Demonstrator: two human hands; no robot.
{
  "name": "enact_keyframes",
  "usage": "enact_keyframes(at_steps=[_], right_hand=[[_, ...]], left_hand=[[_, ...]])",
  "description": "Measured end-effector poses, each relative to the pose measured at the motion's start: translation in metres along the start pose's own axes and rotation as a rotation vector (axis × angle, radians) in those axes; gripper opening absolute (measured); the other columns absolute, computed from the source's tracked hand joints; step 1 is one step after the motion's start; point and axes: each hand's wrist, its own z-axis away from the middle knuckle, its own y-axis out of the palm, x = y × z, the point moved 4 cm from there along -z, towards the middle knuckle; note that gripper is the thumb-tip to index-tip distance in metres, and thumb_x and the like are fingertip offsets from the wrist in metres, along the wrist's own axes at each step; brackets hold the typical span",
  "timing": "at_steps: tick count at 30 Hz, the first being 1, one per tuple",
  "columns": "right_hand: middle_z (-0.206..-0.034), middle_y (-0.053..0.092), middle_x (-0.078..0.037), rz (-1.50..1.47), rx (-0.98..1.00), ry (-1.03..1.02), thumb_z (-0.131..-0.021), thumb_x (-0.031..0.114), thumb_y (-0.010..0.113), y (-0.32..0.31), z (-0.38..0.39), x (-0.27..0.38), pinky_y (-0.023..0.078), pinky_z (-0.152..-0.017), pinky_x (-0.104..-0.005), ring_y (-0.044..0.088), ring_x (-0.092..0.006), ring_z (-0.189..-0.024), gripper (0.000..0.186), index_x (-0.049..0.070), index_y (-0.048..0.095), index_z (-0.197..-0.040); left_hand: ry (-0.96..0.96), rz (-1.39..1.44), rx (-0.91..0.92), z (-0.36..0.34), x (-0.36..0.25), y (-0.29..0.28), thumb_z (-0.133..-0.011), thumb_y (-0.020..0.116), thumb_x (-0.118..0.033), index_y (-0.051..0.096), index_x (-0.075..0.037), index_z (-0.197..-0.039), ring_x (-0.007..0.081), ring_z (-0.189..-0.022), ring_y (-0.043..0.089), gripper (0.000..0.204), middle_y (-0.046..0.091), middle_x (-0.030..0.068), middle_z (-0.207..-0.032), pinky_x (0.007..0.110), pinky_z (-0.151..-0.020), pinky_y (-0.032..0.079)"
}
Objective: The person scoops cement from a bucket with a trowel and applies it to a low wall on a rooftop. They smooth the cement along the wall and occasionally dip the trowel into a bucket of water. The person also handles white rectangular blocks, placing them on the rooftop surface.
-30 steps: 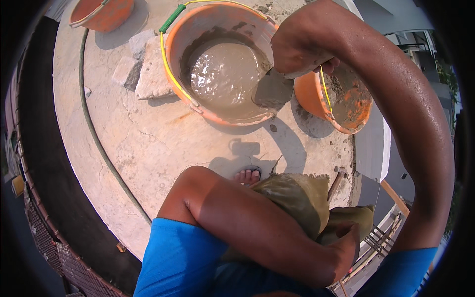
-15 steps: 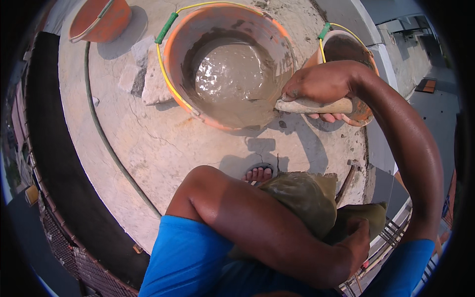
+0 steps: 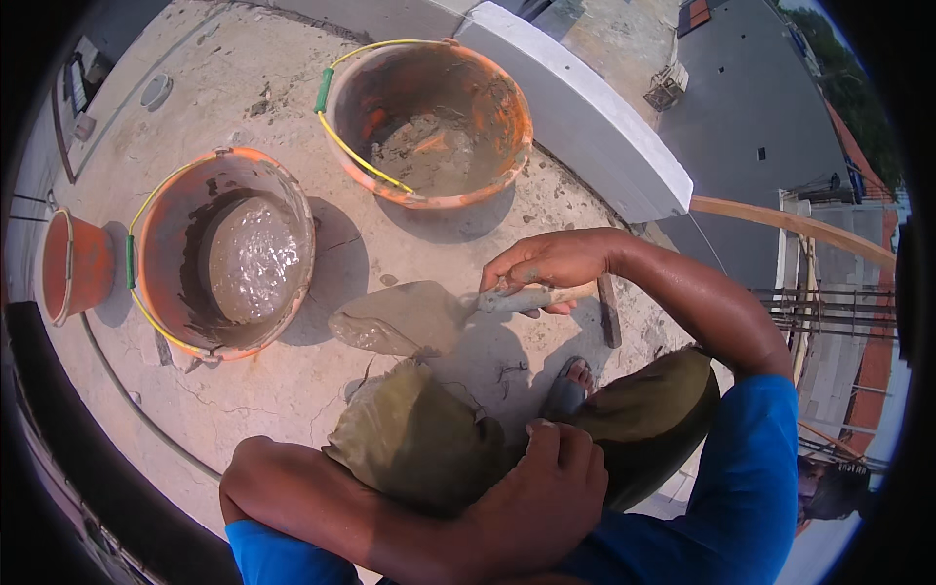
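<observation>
My right hand (image 3: 546, 268) gripped trowel (image 3: 419, 317), blade right of slurry bucket (image 3: 219, 253) | left hand (image 3: 541, 492) lay open on my knee (image 3: 429, 439), holding nothing.

Plastic buckets (image 3: 222, 255), matt, mortar-smeared; metal trowel (image 3: 400, 320) w/ glossy wet mortar; rough concrete floor (image 3: 283, 380).

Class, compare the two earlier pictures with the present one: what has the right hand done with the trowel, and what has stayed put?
The right hand, keeping its hold on the trowel, has drawn it back out of the bucket of wet grey mix; the blade now hangs over the concrete floor, beside that bucket. The left hand stays resting on the knee.
</observation>
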Motion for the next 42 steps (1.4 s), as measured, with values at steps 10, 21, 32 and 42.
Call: enact_keyframes(at_steps=[10,21,32,42], right_hand=[[-0.086,0.065,-0.010,-0.617,-0.969,-0.541,-0.112,0.028,0.045,0.080,0.107,-0.437,0.051,-0.055,-0.0333,0.062,-0.0173,-0.062,0.045,0.006,0.049,-0.151],[-0.115,0.060,-0.010,-1.563,-1.402,-0.921,-0.111,0.023,0.057,-0.037,0.059,-0.429,0.057,-0.069,-0.0377,0.067,-0.0172,-0.085,0.051,0.019,0.034,-0.157],[-0.107,0.060,-0.012,-0.911,-1.963,-0.816,-0.106,0.022,0.069,-0.047,0.034,-0.382,0.051,-0.079,-0.0389,0.061,-0.0187,-0.089,0.049,0.015,0.038,-0.144],[-0.104,0.058,-0.006,-1.698,-1.365,-1.086,-0.105,0.020,0.070,-0.055,0.039,-0.382,0.055,-0.065,-0.0345,0.060,-0.0129,-0.082,0.052,0.017,0.033,-0.140]], left_hand=[[-0.160,0.191,0.577,-0.118,0.006,0.021,-0.093,0.071,-0.044,0.067,-0.004,-0.120,0.0345,-0.116,0.061,0.049,0.065,0.0129,-0.118,0.047,-0.098,0.048],[-0.551,0.024,0.706,-0.244,0.025,0.096,-0.097,0.074,-0.046,0.070,-0.006,-0.123,0.0385,-0.097,0.073,0.047,0.073,0.0195,-0.110,0.049,-0.087,0.058],[-0.575,0.014,0.723,-0.251,0.035,0.124,-0.096,0.078,-0.044,0.069,-0.009,-0.127,0.0351,-0.100,0.074,0.048,0.074,0.0198,-0.113,0.047,-0.087,0.059],[-0.573,-0.007,0.719,-0.265,0.023,0.124,-0.097,0.076,-0.041,0.067,-0.008,-0.128,0.0410,-0.109,0.070,0.047,0.072,0.0208,-0.116,0.050,-0.094,0.056]])
